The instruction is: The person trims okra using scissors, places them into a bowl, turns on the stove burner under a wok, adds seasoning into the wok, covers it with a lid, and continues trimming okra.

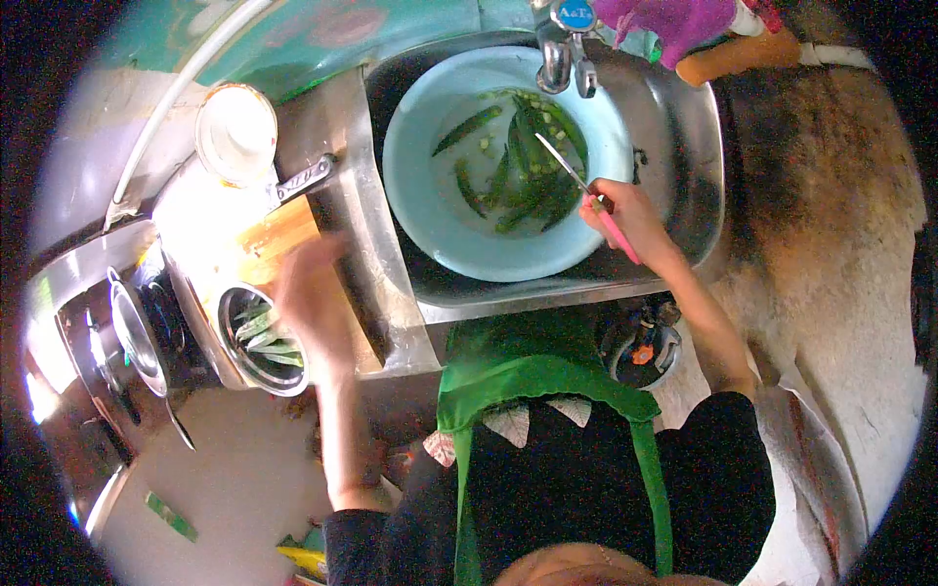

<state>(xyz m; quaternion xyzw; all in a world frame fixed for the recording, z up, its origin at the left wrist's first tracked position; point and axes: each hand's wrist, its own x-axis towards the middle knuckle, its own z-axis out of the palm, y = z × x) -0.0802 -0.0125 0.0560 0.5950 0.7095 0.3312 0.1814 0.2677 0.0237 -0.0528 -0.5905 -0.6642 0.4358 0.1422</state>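
My right hand [627,223] is closed on a small knife [564,161] with a pink handle. Its blade points up and left over a light blue basin [410,220]. Inside the basin, green okra pods [532,146] and small cut pieces lie in water. My left hand [311,278] is over a wooden cutting board [278,244], beside a metal bowl [234,371] that holds several pale green pods. Glare and blur hide the fingers of that hand, so I cannot make out whether they hold anything.
The basin sits in a steel sink [699,195] below a faucet [555,63]. A cleaver handle [308,178] and a white container [234,132] are at the back left. Pans [137,337] stand further left. Purple and brown cloths or gloves [684,34] hang at the top right.
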